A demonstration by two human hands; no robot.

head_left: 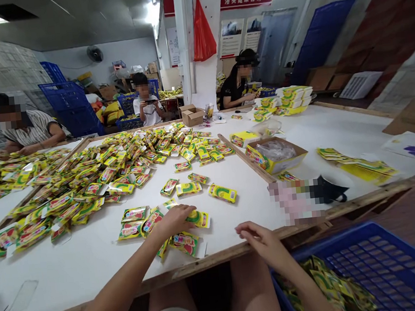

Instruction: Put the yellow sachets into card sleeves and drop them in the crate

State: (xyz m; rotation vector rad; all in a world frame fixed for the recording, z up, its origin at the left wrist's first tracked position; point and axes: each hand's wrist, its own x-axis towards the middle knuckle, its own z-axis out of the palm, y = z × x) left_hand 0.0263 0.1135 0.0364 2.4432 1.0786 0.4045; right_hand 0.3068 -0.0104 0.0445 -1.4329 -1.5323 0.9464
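Head view gives me the left hand (177, 219), palm down over a cluster of packets; its fingers overlie one packet (201, 219), but I cannot tell whether they are closed on it. Right of that grip, the right hand (260, 241) hangs near the wooden rim (175, 275), loosely curled, with nothing I can see in it. I'd judge two packets might lift together, since those under the palm crowd each other; a low wrist could also nudge the flapped packet (184, 244), on the near side of the grip, over the rim. The left forearm slants from lower left, wrist nearly straight; the right slants from lower right, fingers pointing leftward. Beyond and left of the grip spreads the heap (96, 181); below right sits a blue crate (368, 228) holding more.
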